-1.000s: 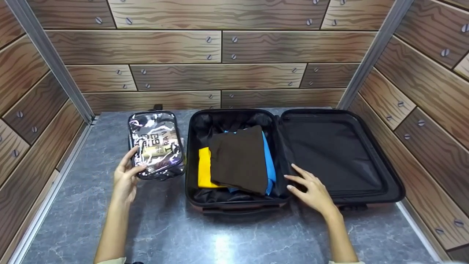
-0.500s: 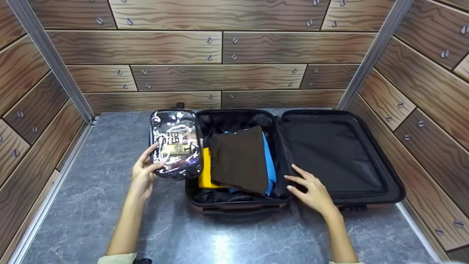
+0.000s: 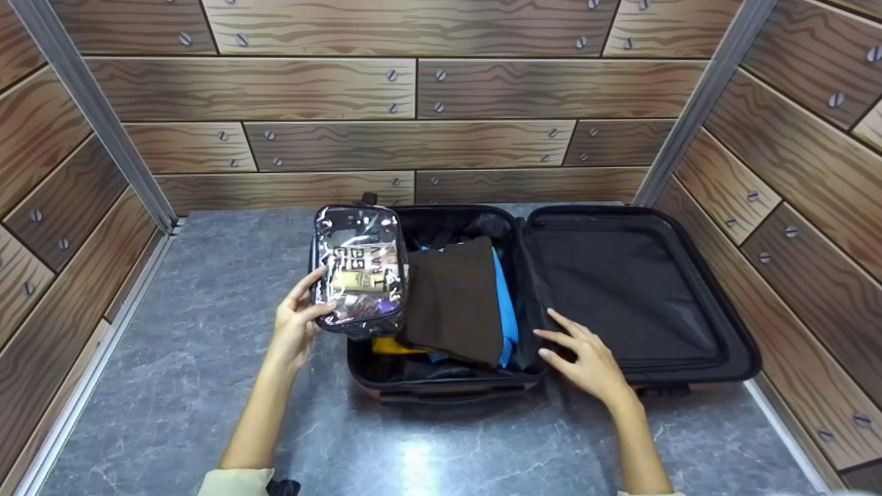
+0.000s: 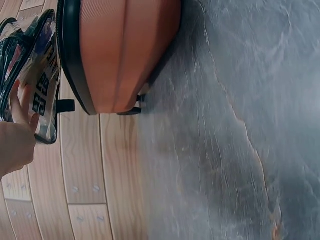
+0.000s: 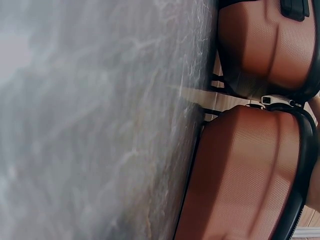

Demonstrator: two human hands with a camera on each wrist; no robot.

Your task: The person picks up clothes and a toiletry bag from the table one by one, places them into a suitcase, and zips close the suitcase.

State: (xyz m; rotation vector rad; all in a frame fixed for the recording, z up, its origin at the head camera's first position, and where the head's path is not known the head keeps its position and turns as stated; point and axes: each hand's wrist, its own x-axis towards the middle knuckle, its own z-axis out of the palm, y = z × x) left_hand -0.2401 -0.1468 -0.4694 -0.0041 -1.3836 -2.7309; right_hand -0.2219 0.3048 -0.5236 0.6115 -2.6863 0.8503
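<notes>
My left hand grips the left side of a clear toiletry bag with black trim and dark lettering; small items show through its plastic. The bag is held up over the left rim of an open suitcase. In the left wrist view the toiletry bag stands apart from the suitcase's orange-brown shell. Inside the suitcase lie folded clothes: a dark brown one on top, a blue one at the right, and a yellow one partly hidden by the bag. My right hand rests on the suitcase's middle edge, fingers spread.
The suitcase lid lies opened out flat to the right, its lining dark. Grey marbled table surface extends left and in front. Wood-patterned panels wall in the back and both sides.
My left hand has carried the toiletry bag to the right, from beside the suitcase to over its left part, covering more of the yellow cloth. My right hand has stayed put.
</notes>
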